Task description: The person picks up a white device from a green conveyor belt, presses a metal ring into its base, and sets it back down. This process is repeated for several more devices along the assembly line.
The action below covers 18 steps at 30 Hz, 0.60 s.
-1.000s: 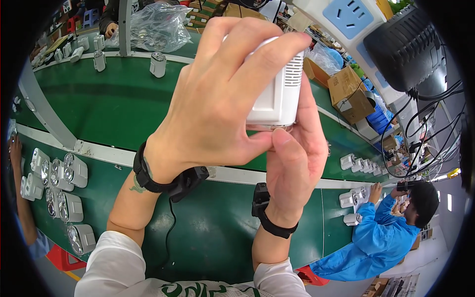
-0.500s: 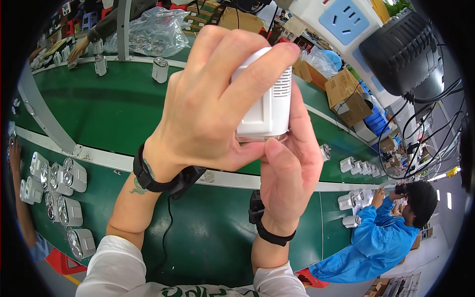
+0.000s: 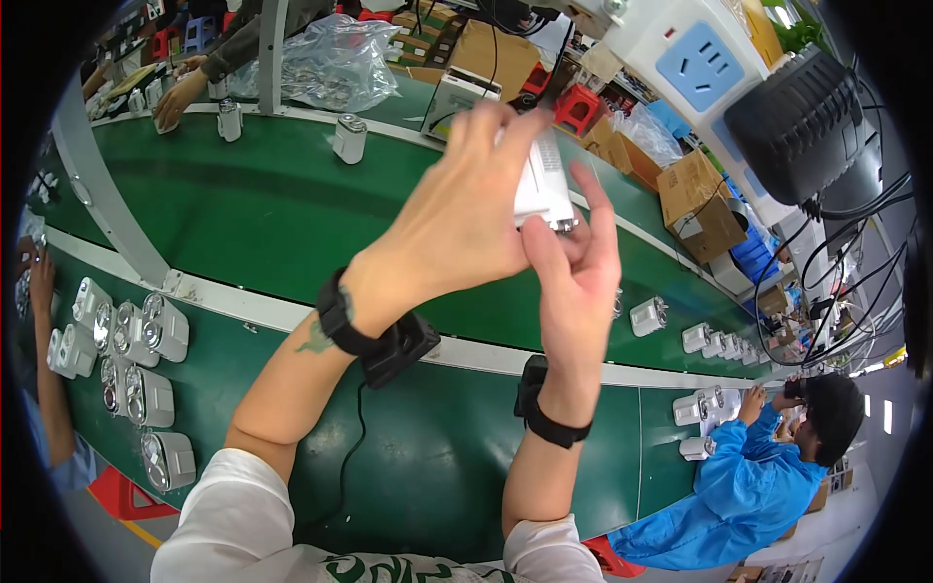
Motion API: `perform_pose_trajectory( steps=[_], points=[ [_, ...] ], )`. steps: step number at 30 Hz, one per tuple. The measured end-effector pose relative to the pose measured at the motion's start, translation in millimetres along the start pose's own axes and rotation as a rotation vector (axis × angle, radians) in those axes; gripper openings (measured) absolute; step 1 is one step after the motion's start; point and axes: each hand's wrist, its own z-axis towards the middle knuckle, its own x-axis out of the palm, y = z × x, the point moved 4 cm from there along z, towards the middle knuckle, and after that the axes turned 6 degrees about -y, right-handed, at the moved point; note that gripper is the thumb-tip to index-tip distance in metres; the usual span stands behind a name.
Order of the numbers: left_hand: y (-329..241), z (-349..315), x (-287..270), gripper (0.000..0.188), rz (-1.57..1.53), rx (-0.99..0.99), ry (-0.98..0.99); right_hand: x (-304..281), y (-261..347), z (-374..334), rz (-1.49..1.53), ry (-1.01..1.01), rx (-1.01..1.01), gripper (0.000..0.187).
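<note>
Up in front of me, above the green conveyor belt, is a small white plastic device (image 3: 544, 189) with rows of vent slots and a shiny lower end. My left hand (image 3: 452, 219) grips it from the left, fingers over its top and side. Against its lower end rests the thumb of my right hand (image 3: 575, 282), with some fingers behind it and the index finger lifted off to the right. The hands are slightly blurred and cover much of the device. Both wrists wear black straps with small black boxes.
Similar white devices stand grouped on the left bench (image 3: 151, 398), and others ride the green belt (image 3: 253, 214). A power strip (image 3: 700, 73) with a black adapter (image 3: 802, 126) hangs close at upper right. A blue-clad co-worker (image 3: 743, 476) sits right; another person's hand (image 3: 180, 97) is far left.
Both hands and the device have moved farther away and the device has tilted. The right index finger has come away from its side. A white device has come into view right of my right hand.
</note>
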Motion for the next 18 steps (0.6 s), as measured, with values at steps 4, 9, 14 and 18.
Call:
perform_pose_trajectory(
  steps=[4, 9, 14, 18],
  points=[
    [68.1, -33.4, 50.7, 0.11, -0.075, -0.161, 0.351, -51.4, -53.3, 23.0, -0.537, -0.159, 0.127, 0.049],
    [250.8, -57.3, 49.7, 0.113, 0.668, -0.556, -0.006, -90.7, -98.9, 19.5, -1.489, 0.052, 0.255, 0.049],
    [332.9, -88.6, 31.2, 0.105, 0.66, -0.689, -0.205, -96.0, -116.3, 18.3, -1.487, -0.057, 0.212, 0.048],
    [345.8, -94.3, 28.5, 0.083, 0.167, -0.883, -0.258, -101.9, -117.7, 17.2, -1.47, -0.068, 0.237, 0.05]
  ],
)
